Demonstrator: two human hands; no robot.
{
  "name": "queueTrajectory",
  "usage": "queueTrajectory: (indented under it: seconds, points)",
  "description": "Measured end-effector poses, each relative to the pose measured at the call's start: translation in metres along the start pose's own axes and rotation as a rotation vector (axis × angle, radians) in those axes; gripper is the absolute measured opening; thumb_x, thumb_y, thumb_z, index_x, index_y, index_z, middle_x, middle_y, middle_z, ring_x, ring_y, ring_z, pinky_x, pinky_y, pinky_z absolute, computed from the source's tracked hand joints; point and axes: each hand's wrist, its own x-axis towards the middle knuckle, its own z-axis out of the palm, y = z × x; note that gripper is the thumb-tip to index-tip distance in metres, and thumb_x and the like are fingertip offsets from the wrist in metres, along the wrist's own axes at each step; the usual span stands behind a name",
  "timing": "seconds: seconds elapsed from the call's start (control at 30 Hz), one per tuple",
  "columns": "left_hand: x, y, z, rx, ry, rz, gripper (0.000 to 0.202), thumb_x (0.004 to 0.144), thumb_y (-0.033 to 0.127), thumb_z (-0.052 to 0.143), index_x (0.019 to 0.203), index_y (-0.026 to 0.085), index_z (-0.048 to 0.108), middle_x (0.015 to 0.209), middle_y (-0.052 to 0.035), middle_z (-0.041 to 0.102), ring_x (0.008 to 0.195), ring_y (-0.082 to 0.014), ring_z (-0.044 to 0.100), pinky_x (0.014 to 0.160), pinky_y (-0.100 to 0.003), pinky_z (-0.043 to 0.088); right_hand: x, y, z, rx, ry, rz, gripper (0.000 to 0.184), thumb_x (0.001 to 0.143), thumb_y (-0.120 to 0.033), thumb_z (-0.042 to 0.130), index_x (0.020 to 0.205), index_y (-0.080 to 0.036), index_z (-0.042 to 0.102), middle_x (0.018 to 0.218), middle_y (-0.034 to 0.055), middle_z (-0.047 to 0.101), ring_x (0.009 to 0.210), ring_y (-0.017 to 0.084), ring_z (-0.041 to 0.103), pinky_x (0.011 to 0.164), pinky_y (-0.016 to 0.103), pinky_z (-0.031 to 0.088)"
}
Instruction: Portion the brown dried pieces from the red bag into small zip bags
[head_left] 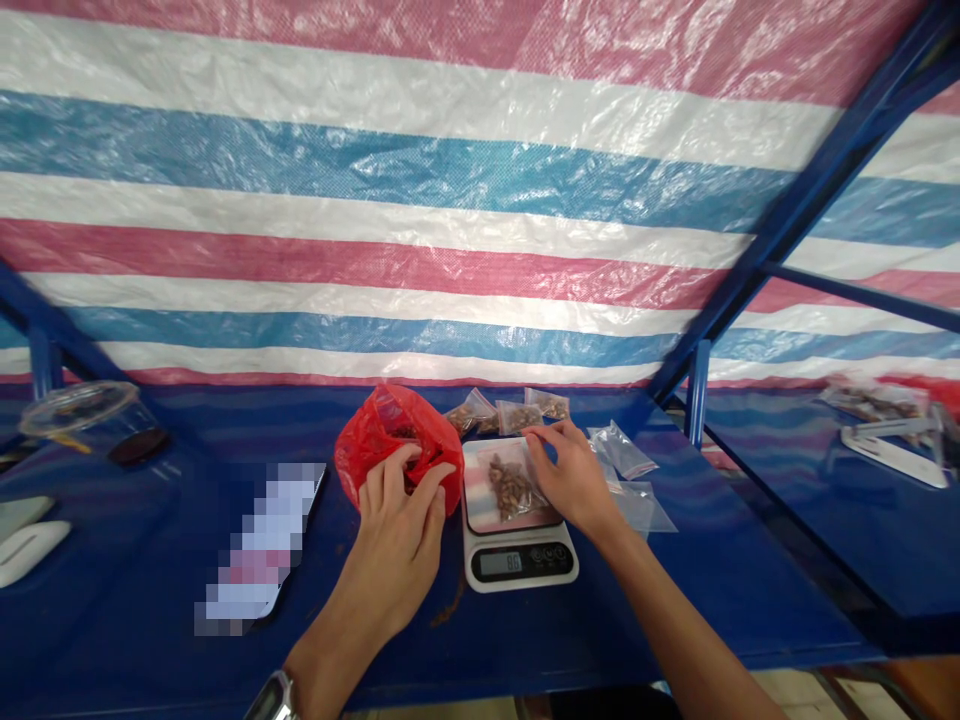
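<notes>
My left hand (401,540) reaches over the near rim of a red plastic bag (358,450). Its bent fingers are apart at the bag's mouth, where dark brown pieces show; some fingertips are hidden inside. On the white digital kitchen scale (477,580) lies a small clear zip bag (514,487) partly filled with brown pieces. My right hand (574,478) pinches this bag near its upper right edge. The scale's display (502,563) appears to read 86, perhaps with a decimal point that I cannot make out.
Behind the scale lie several filled zip bags (519,415). Unfilled zip bags (646,507) are to its right. A phone (262,550) and a clear plastic tub (90,420) occupy the blue table's left side. A blue metal frame (780,220) stands before striped sheeting.
</notes>
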Motion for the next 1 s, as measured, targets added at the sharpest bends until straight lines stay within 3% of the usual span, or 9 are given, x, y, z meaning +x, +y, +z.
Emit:
queueTrajectory:
  seconds: [0.33, 0.53, 0.67, 0.77, 0.87, 1.0]
  points:
    - [-0.001, 0.003, 0.000, -0.016, 0.014, -0.006, 0.035, 0.101, 0.027, 0.042, 0.130, 0.032, 0.062, 0.141, -0.0088, 0.043, 0.129, -0.0298, 0.043, 0.110, -0.058, 0.042, -0.002, -0.003, 0.006, -0.123, -0.052, -0.095, 0.034, 0.103, -0.033, 0.045, 0.123, -0.029, 0.072, 0.109, 0.0107, 0.059, 0.105, 0.027, 0.057, 0.100, 0.047, 0.045]
    - [0.000, 0.002, 0.001, -0.031, 0.029, -0.016, 0.034, 0.101, 0.027, 0.043, 0.127, 0.033, 0.064, 0.141, -0.0086, 0.045, 0.129, -0.0304, 0.043, 0.109, -0.058, 0.042, -0.001, -0.009, 0.007, -0.117, -0.083, -0.038, 0.024, 0.099, -0.032, 0.053, 0.104, -0.029, 0.076, 0.108, 0.0095, 0.059, 0.102, 0.028, 0.054, 0.096, 0.048, 0.044]
    - [0.003, 0.001, 0.002, -0.100, 0.070, -0.078, 0.033, 0.102, 0.030, 0.043, 0.126, 0.030, 0.065, 0.138, -0.0093, 0.048, 0.127, -0.0296, 0.045, 0.111, -0.058, 0.039, 0.003, -0.018, -0.003, 0.209, -0.104, -0.061, 0.019, 0.097, -0.033, 0.054, 0.095, -0.025, 0.071, 0.103, 0.0061, 0.064, 0.100, 0.025, 0.057, 0.097, 0.044, 0.043]
    - [0.004, 0.006, 0.002, -0.255, 0.072, -0.141, 0.032, 0.102, 0.037, 0.045, 0.129, 0.029, 0.061, 0.136, -0.0086, 0.052, 0.131, -0.0281, 0.044, 0.116, -0.056, 0.036, 0.003, -0.038, -0.013, 0.542, -0.197, -0.063, 0.023, 0.099, -0.041, 0.053, 0.094, -0.023, 0.066, 0.093, 0.0028, 0.067, 0.090, 0.020, 0.061, 0.085, 0.034, 0.047]
    - [0.003, 0.015, -0.002, -0.479, -0.016, -0.168, 0.037, 0.099, 0.044, 0.052, 0.134, 0.029, 0.056, 0.137, -0.0079, 0.055, 0.133, -0.0266, 0.046, 0.118, -0.053, 0.035, -0.002, -0.068, -0.016, 0.739, -0.258, -0.036, 0.027, 0.098, -0.046, 0.055, 0.093, -0.022, 0.065, 0.088, 0.0017, 0.068, 0.083, 0.018, 0.063, 0.075, 0.029, 0.048]
    - [0.004, 0.023, -0.009, -0.853, -0.134, -0.197, 0.046, 0.097, 0.045, 0.058, 0.138, 0.026, 0.052, 0.137, -0.0092, 0.060, 0.130, -0.0244, 0.055, 0.117, -0.046, 0.040, -0.010, -0.103, -0.009, 0.783, -0.277, -0.046, 0.028, 0.099, -0.046, 0.054, 0.095, -0.021, 0.066, 0.088, 0.0017, 0.070, 0.079, 0.017, 0.063, 0.072, 0.028, 0.049]
